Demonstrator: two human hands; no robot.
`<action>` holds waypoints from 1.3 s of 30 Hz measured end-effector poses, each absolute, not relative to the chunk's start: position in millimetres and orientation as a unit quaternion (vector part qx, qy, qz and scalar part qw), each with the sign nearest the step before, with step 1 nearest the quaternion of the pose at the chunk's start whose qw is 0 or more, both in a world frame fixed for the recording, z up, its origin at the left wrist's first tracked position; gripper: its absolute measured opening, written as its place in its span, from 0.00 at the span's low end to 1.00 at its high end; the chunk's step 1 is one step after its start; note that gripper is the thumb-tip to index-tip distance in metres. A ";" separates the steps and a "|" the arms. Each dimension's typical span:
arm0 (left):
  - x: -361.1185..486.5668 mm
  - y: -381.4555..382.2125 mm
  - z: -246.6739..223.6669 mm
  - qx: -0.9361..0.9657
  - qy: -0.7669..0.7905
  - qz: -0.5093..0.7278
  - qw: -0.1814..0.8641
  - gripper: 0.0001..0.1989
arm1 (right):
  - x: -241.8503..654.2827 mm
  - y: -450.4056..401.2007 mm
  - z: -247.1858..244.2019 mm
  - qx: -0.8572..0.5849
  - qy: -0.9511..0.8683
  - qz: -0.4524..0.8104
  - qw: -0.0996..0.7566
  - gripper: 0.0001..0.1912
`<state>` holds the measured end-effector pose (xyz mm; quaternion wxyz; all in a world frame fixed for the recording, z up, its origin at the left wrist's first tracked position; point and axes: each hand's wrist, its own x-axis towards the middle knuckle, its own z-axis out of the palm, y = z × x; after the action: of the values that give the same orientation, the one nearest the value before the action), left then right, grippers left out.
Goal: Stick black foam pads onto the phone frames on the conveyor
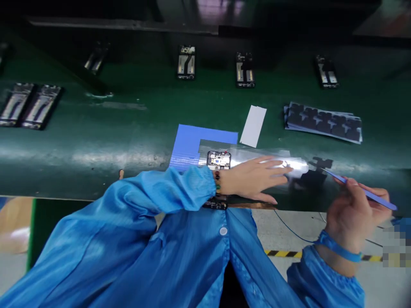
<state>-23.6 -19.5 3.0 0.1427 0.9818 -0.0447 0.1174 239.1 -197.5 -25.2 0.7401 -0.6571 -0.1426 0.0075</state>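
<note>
My right hand (351, 209) grips blue tweezers (369, 194). Their tip meets a small dark die-cut sticker (322, 163) at the right end of a clear film sheet (253, 155). Across that film my left hand (257, 175) lies palm down, fingers stretched out and apart, holding nothing. Under my left wrist sits an opened phone (219, 159); its top and bottom ends show, while the sleeve and wrist hide its middle. A blue mat (189, 143) lies beneath the film's left part.
A stack of sheets with black die-cut stickers (324, 122) lies at the right, near a white card (253, 126). Several opened phones stand farther back, including one phone (186, 63). Two more phones (41, 107) lie at left. A blue wrist-strap cord (292, 229) hangs below the bench edge.
</note>
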 end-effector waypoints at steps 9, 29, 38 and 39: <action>-159.3 65.0 9.8 0.950 0.127 0.094 0.271 0.22 | 96.3 -144.1 -1.0 -0.647 -0.230 0.231 0.689 0.22; -169.5 55.6 -8.3 0.946 0.121 0.146 0.264 0.22 | 26.7 -123.9 -18.0 -0.657 -0.290 0.273 0.639 0.21; -169.7 56.5 -8.5 0.945 0.127 0.137 0.267 0.20 | 29.6 -124.7 -18.6 -0.653 -0.289 0.278 0.643 0.20; -169.9 56.3 -8.6 0.945 0.125 0.140 0.266 0.20 | 29.5 -124.3 -18.6 -0.652 -0.289 0.278 0.643 0.19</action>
<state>-169.9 56.3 -8.6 0.2663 0.9454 0.1248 0.1403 29.5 -124.3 -18.6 0.6432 -0.6522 -0.2891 0.2782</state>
